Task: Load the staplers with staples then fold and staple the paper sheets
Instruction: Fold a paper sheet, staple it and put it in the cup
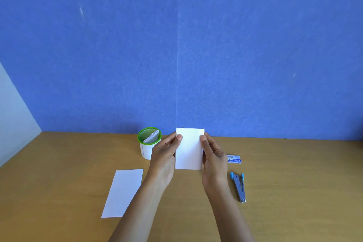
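A small folded white paper (189, 149) is held up above the wooden table, upright and facing me. My left hand (165, 155) pinches its left edge with the thumb on the front. My right hand (214, 155) pinches its right edge the same way. A second white sheet (122, 192) lies flat on the table to the lower left. A blue and grey stapler (238, 186) lies on the table to the right, its arms spread apart. A small blue staple box (234, 159) sits just behind the stapler.
A white cup with a green rim (149, 143) stands behind my left hand and holds folded papers. The wooden table (294, 182) meets a blue wall (176, 55) at the back and a pale wall at the left.
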A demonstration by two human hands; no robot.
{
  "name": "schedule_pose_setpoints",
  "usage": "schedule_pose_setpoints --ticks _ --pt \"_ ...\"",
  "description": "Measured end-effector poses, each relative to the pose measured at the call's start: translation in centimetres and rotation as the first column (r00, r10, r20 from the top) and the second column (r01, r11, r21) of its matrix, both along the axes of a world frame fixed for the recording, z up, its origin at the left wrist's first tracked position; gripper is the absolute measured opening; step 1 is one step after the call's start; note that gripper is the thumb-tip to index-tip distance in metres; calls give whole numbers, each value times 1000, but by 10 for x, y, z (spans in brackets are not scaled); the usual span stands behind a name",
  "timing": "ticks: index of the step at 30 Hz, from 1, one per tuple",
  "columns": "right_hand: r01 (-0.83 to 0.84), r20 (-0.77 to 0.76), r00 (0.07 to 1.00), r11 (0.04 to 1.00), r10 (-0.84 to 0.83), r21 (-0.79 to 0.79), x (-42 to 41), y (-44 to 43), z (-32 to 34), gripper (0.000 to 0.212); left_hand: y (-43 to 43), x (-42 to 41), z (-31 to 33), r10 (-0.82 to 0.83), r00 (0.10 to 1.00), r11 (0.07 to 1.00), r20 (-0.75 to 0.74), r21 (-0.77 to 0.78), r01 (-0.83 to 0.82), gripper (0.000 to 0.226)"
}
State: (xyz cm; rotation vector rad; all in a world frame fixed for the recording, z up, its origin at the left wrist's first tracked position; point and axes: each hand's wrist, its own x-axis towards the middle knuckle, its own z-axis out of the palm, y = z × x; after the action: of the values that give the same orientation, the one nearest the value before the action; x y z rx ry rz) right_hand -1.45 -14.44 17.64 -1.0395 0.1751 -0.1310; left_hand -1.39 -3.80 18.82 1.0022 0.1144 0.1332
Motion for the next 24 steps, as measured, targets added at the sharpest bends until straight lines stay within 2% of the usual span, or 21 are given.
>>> schedule_pose_setpoints --ticks 16,24 --pt "-16 11 1000 998 15 62 -3 0 6 12 -2 -1 4 15 1000 1000 -10 -22 -15 13" --pt "-18 2 1000 998 18 63 -3 1 9 18 -2 0 3 20 999 1000 -30 5 -19 14"
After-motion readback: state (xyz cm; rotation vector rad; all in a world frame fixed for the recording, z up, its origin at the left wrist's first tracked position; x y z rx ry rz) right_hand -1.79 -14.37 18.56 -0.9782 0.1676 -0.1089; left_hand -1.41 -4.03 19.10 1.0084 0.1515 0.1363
